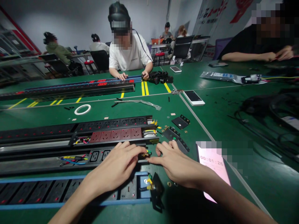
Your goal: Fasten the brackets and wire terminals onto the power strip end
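My left hand (pixel 120 163) lies over the end of a black power strip (pixel 100 155) with rectangular sockets. Its thumb and fingers close together at the strip's right end, by a green-yellow wire (pixel 149 152). From the right, my right hand (pixel 174 163) reaches the same end with curled fingers, its fingertips close to the wire. What either hand pinches is hidden. Nearer to me lies a blue-framed power strip (pixel 143 203), with a black end plate (pixel 157 193) at its wired end. Beyond my hands is a strip with brown sockets (pixel 115 135).
Black end plates (pixel 181 121) and small washers lie right of the strips. A phone (pixel 213 171) showing a timer is beside my right forearm. Farther off are a tape ring (pixel 82 109), a white phone (pixel 193 97), black cables (pixel 263 115) and a co-worker (pixel 130 56) handling another strip.
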`<state>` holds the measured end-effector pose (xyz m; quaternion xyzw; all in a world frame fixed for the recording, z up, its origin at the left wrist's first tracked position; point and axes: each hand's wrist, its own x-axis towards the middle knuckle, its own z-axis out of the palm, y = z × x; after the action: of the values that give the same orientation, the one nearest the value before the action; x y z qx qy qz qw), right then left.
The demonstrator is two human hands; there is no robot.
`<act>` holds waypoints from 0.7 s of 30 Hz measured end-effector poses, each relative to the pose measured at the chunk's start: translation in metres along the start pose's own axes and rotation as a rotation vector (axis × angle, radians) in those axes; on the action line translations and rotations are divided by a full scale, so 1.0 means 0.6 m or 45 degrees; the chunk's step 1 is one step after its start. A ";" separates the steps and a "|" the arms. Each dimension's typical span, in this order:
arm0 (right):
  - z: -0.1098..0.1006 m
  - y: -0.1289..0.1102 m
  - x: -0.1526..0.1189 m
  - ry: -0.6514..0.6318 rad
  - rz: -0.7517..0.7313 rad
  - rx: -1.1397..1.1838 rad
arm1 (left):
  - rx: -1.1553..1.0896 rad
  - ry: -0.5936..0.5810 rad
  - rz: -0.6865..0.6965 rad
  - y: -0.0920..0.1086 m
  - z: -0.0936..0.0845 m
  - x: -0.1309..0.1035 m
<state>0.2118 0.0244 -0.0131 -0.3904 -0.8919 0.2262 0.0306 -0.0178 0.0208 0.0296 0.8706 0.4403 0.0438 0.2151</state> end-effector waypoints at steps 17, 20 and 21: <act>0.023 -0.012 -0.032 0.125 -0.145 -0.129 | 0.016 -0.037 -0.048 0.001 0.002 -0.001; 0.014 -0.009 -0.048 0.192 -0.165 -0.073 | 0.003 -0.019 -0.064 0.002 0.007 -0.003; 0.012 -0.005 -0.054 0.199 -0.170 -0.054 | 0.000 -0.007 -0.070 0.002 0.008 -0.004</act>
<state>0.2305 -0.0034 -0.0144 -0.3471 -0.9154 0.1734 0.1069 -0.0170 0.0167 0.0261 0.8583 0.4636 0.0354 0.2174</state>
